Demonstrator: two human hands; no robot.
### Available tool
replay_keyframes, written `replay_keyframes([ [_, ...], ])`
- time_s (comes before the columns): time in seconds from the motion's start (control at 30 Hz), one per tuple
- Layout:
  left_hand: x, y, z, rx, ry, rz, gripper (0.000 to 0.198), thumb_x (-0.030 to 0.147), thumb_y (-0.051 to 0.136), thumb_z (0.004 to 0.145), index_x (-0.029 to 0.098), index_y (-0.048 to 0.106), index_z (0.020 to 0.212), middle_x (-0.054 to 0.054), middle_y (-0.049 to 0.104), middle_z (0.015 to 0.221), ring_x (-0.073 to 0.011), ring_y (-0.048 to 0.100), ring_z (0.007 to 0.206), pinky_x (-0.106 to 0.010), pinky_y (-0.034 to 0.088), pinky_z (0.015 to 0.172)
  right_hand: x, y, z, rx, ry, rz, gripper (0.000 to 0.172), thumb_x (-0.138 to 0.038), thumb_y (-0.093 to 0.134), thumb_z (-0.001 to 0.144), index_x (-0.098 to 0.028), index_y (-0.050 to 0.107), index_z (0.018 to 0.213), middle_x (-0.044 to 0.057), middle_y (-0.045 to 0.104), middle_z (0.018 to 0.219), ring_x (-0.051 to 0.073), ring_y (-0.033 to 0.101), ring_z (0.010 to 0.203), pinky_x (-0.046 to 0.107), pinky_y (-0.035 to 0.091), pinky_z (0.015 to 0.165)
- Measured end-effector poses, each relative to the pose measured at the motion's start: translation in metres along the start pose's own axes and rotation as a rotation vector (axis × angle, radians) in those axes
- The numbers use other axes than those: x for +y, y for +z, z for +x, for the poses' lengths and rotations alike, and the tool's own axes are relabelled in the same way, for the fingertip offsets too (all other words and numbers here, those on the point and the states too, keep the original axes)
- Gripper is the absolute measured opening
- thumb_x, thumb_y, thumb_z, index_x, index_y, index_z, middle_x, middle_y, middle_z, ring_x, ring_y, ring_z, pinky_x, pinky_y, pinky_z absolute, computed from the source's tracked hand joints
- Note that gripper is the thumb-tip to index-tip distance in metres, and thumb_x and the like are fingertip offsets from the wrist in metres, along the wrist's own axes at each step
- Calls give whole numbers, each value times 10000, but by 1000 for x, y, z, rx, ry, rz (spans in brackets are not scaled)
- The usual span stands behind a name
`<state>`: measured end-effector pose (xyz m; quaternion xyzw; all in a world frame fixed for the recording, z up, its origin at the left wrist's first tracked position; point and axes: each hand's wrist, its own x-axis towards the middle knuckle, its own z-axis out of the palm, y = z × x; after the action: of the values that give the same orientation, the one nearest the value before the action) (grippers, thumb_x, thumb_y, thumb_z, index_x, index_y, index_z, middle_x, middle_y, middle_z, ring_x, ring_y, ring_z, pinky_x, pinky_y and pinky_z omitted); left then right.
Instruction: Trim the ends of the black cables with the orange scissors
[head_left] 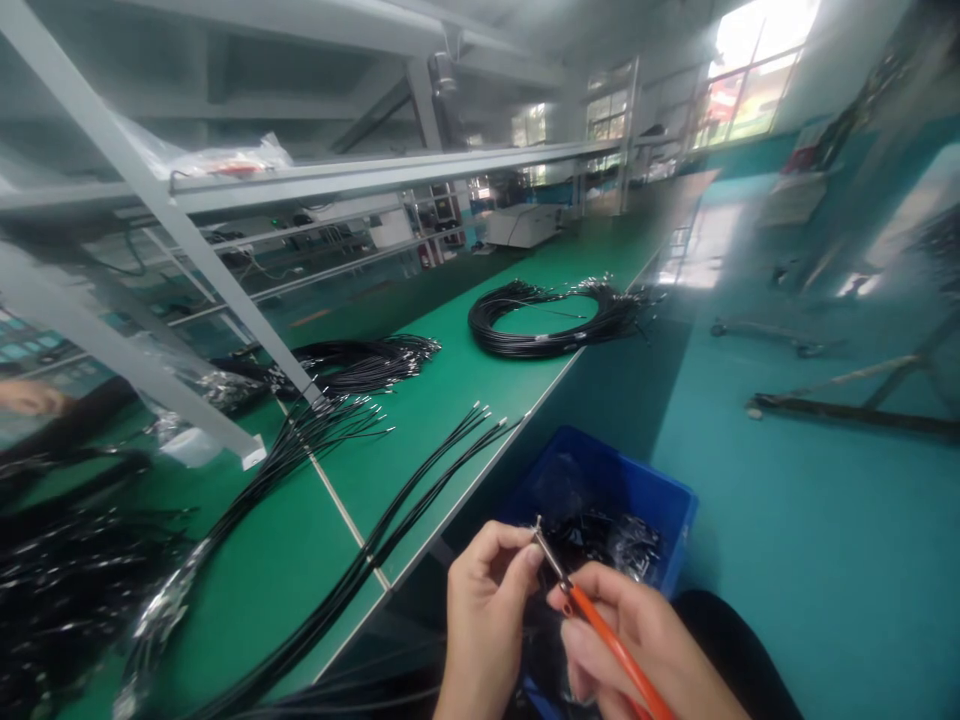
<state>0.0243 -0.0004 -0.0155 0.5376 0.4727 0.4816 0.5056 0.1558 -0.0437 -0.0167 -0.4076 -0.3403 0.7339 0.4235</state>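
Observation:
In the lower middle of the head view, my right hand [626,630] is wrapped around orange-handled pliers [600,622]. The metal jaws point up and left. My left hand [491,605] pinches thumb and forefinger together at the jaw tips, over a tiny metallic piece too small to name. Both hands are close together, in front of the bench edge and above a blue bin [679,525]. Inside the bin lie clear plastic bags and dark pieces, partly hidden by the hands. A bundle of black cables [390,535] with metal ends lies on the bench to the left.
On the green bench [442,400] rest a coiled black cable bundle [525,343] and further cable bundles [360,365]. A white shelf post [225,290] rises at left. Another person's hand [34,397] shows at the far left. A wheeled stand [847,405] is on the floor at right.

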Motion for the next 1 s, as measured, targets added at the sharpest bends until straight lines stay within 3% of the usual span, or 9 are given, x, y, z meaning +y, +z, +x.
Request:
replay_keyframes([
  [0.4, -2, 4, 0, 11, 26, 66, 80, 227, 627, 762, 162, 652, 725, -8, 606, 652, -139, 541, 608, -226, 442, 577, -3, -3, 3, 4, 21, -12, 455, -532, 670, 678, -155, 486, 855, -8, 602, 538, 9, 340, 286, 149, 215, 319],
  [0.53, -4, 6, 2, 33, 50, 159, 90, 230, 607, 773, 170, 655, 725, -13, 616, 666, -150, 556, 619, -238, 445, 592, 2, -4, 1, 55, 27, -91, 335, -449, 645, 717, -164, 502, 821, -21, 584, 504, 37, 374, 326, 170, 246, 361],
  [0.67, -3, 6, 2, 66, 117, 285, 81, 222, 604, 771, 180, 660, 730, -17, 631, 675, -170, 578, 641, -247, 442, 598, 8, -4, -3, 203, -79, -180, 236, -253, 717, 631, -176, 546, 774, -55, 533, 530, 96, 483, 480, 209, 349, 473],
  [0.83, 7, 8, -4, 53, 210, 423, 90, 200, 612, 761, 191, 647, 679, -6, 611, 644, -166, 571, 609, -243, 421, 580, -2, -2, -1, 533, -344, -76, 386, -296, 763, 612, -223, 541, 919, -17, 620, 716, 153, 566, 662, 245, 436, 615],
  [1.0, 10, 14, -12, 37, 290, 506, 116, 184, 605, 761, 203, 639, 652, 2, 541, 604, -140, 513, 538, -225, 358, 514, -15, 2, 8, 497, -380, 58, 381, -373, 727, 686, -214, 506, 952, -22, 612, 690, 121, 531, 551, 226, 411, 509],
])
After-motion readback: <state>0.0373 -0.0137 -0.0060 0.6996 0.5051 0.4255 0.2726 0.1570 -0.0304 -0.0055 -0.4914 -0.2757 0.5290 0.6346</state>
